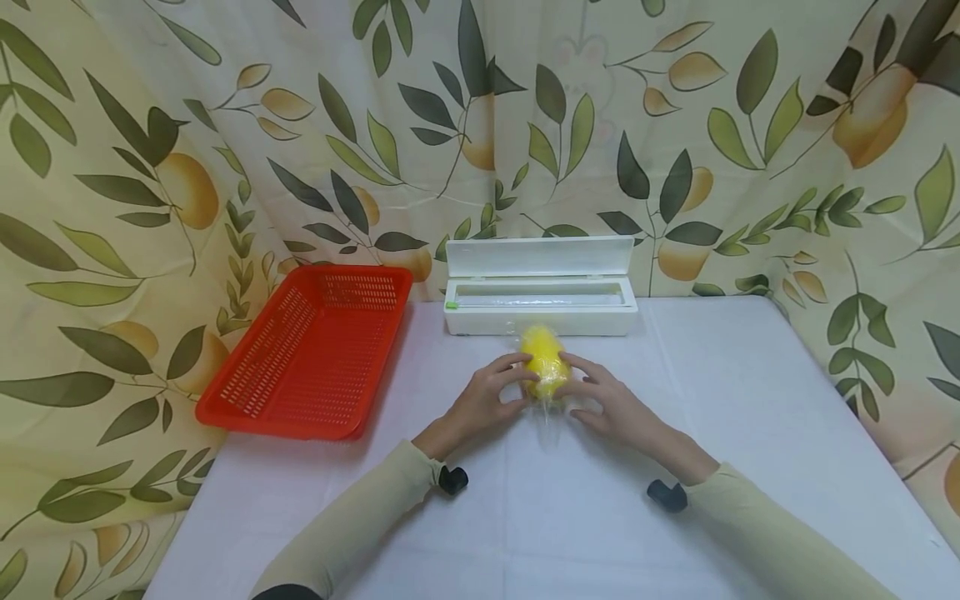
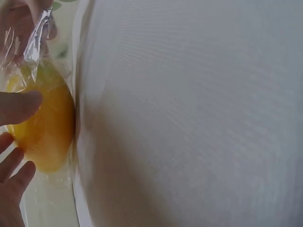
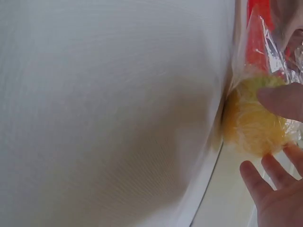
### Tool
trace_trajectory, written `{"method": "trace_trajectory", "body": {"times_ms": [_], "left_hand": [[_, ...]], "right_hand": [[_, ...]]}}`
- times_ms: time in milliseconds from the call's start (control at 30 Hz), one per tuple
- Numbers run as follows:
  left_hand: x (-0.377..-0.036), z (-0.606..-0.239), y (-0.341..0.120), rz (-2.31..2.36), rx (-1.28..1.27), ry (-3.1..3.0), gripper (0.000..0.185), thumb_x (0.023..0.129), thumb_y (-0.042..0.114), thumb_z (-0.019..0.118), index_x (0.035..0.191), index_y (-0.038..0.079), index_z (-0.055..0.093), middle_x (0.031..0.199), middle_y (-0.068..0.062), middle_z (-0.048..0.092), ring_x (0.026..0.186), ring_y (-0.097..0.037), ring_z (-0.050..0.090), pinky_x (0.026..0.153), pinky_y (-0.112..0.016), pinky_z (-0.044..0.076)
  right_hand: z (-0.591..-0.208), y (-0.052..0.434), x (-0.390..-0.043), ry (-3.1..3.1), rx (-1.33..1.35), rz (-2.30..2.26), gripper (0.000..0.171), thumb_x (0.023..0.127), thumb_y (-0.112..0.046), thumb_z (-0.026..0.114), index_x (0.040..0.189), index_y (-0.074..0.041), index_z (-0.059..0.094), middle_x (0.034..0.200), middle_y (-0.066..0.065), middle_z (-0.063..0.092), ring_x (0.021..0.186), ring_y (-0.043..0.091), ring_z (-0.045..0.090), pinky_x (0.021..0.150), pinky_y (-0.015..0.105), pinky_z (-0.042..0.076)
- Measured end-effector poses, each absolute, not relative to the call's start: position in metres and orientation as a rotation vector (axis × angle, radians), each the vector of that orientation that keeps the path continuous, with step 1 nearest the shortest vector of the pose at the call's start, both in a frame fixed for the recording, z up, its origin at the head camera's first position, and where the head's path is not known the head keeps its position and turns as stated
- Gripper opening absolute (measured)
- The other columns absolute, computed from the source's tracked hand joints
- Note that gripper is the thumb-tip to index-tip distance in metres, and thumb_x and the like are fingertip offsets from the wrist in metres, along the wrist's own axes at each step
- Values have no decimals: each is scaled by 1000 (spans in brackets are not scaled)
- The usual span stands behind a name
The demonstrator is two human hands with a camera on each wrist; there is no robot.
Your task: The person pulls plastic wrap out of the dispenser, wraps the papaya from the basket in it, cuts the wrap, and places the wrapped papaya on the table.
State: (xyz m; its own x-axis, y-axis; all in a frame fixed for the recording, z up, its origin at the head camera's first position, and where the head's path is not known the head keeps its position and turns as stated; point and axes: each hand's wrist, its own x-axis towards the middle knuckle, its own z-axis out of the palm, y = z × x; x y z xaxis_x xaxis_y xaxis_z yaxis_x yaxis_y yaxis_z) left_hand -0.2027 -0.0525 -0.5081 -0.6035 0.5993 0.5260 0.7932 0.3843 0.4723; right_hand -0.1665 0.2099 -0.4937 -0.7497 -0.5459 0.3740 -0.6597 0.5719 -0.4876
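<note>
A yellow fruit point(image 1: 550, 377) wrapped in clear cling film lies on the white tabletop, between both hands. My left hand point(image 1: 487, 395) holds its left side with bent fingers, while the thumb rests near the gathered film in front. On the opposite side, my right hand point(image 1: 618, 410) holds the fruit, fingers curved against it. Loose film point(image 1: 547, 421) sticks out toward me. In the left wrist view the thumb overlaps the fruit point(image 2: 49, 125), fingertips at its edge. The right wrist view also shows a thumb across the wrapped fruit point(image 3: 253, 120). The exact contact of each fingertip is unclear.
Behind the fruit stands a white cling film dispenser point(image 1: 540, 322), lid raised, with a green tab at its left. A red perforated plastic basket point(image 1: 300, 358) sits on the left of the white-covered table point(image 1: 735, 375). A leaf-and-fruit patterned curtain point(image 1: 420, 192) surrounds the back and sides.
</note>
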Motion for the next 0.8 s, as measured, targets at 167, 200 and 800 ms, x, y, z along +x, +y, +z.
{"method": "trace_trajectory", "body": {"times_ms": [167,200,800], "left_hand": [[-205,-508,-52,-978,-1290,-2444,46,78,9,91,116,9,66,149,-14,51,138,-30,50,111,-33,43],[-205,-508,-52,-961,-1289,-2457,46,78,10,91,116,10,65,150,-14,50,139,-30,49,112,-33,43],[-204,-504,-42,-949,-1240,-2355,9,87,14,83,92,10,77,139,-16,60,131,-30,56,111,-36,44]], "right_hand": [[-495,208,-165,-2644,1018,955,49,73,1,91,115,-14,71,158,24,35,141,49,37,101,60,48],[-495,207,-165,-2648,1008,951,49,72,0,91,115,-14,71,159,24,34,141,49,36,101,61,48],[-493,209,-167,-2557,953,966,16,87,-8,82,93,-16,69,149,22,49,133,44,50,104,63,45]]}}
